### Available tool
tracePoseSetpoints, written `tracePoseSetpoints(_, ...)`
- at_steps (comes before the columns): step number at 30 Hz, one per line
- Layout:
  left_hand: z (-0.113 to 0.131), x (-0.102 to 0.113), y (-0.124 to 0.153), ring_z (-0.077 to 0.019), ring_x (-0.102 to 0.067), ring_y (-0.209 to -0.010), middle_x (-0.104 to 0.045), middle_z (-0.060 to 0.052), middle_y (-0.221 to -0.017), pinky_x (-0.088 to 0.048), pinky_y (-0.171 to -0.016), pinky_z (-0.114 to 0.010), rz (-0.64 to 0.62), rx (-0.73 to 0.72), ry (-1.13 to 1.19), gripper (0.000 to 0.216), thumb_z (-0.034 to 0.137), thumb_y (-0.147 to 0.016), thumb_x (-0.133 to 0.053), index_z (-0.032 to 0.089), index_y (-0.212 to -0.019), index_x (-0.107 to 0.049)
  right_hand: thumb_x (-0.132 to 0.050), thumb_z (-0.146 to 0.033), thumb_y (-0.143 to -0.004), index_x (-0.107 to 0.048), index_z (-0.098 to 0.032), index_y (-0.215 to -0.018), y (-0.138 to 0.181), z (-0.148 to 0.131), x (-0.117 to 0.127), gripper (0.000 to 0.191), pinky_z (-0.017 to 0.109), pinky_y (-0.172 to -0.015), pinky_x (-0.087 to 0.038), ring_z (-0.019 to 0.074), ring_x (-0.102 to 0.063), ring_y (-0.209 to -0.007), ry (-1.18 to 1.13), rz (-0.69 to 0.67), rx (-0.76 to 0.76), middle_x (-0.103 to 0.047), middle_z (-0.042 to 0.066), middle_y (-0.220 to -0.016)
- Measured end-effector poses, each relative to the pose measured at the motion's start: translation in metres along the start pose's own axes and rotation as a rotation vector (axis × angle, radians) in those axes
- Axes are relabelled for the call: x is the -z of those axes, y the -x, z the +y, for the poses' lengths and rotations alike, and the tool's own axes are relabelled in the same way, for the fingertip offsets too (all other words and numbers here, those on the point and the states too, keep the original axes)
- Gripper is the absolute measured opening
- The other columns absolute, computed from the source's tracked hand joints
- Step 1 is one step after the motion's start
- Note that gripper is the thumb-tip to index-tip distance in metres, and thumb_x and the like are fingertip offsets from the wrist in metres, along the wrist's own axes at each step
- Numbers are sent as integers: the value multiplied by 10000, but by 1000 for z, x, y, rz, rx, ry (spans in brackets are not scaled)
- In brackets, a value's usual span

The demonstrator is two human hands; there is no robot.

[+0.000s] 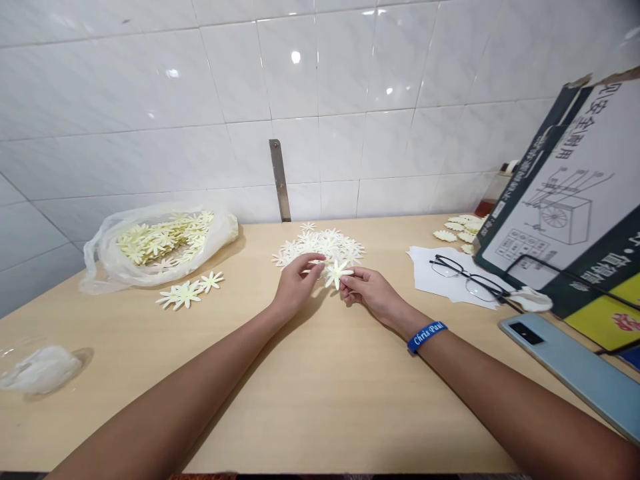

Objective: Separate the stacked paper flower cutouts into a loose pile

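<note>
In the middle of the view, my right hand pinches a pale yellow flower cutout with long narrow petals, held just above the table. My left hand is curved beside the flower's left side, thumb and forefinger slightly apart; whether a fingertip touches a petal I cannot tell. Behind both hands lies a spread pile of white flower cutouts. To the left, a few pale yellow flower cutouts lie in front of a clear plastic bag heaped with more of them.
A metal ruler leans on the tiled wall. At right are white paper, eyeglasses, a light blue phone, a printed box, scalloped cutouts and a bottle. A clear container with white stuff stands front left.
</note>
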State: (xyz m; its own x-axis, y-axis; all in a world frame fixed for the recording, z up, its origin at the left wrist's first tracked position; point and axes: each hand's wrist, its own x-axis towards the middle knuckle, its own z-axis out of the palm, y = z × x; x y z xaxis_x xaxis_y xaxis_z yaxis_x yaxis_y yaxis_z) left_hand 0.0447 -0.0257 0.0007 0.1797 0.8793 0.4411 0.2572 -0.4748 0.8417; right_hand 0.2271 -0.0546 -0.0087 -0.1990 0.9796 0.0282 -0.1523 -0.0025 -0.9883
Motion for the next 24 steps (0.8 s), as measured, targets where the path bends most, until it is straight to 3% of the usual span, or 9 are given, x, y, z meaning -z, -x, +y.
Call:
tracePoseSetpoints(3, 7, -5, 6, -186, -649, -915, -671, -70, -1090, -528, -784, -301, -108, -53, 19, 202, 318, -824, -611, 210, -972, -693, -733, -427, -707, -623, -157, -726, -1, 1, 1, 292, 265, -535, -431, 102, -536, -526, -8, 0, 4, -591, -6, -642)
tracePoseSetpoints(6, 7, -5, 7, -211, -618, -1023, -670, -78, -1091, -522, -773, -292, -135, -120, -62, 157, 298, -824, -617, 221, -904, -728, -728, -449, -716, -622, -155, -714, 0, 0, 1, 313, 263, -528, -434, 101, -538, -529, -6, -5, 2, -597, 0, -666)
tracePoseSetpoints(11, 6, -5, 5, -182, -630, -904, -669, -75, -1057, -508, -730, -295, -159, -152, -131, 165, 269, -822, -627, 213, -937, -732, -734, -469, -710, -608, -150, -682, 1, -1, -1, 344, 259, -512, -439, 104, -533, -542, 25, -34, 14, -595, 7, -664)
tracePoseSetpoints(15, 9, -6, 6, -191, -612, -956, -671, -75, -1030, -490, -734, -283, -184, -170, -115, 141, 269, -810, -642, 209, -894, -738, -722, -500, -721, -582, -156, -634, 1, 0, 0, 381, 244, -467, -417, 102, -519, -496, 71, -21, 27, -579, 1, -585)
tracePoseSetpoints(20, 12, -6, 7, -191, -612, -926, -682, -69, -955, -477, -743, -275, -177, -29, 13, 150, 307, -798, -634, 188, -798, -725, -714, -502, -721, -573, -160, -606, -1, 2, 0, 388, 223, -416, -381, 95, -497, -447, 109, -19, 29, -562, -7, -522)
tracePoseSetpoints(24, 6, -2, 0, -166, -608, -800, -679, -40, -812, -465, -749, -278, -40, 158, 158, 141, 299, -729, -670, 164, -755, -698, -725, -450, -707, -570, -161, -601, -2, 4, 0, 345, 216, -410, -375, 86, -483, -448, 117, -2, 35, -568, -7, -531)
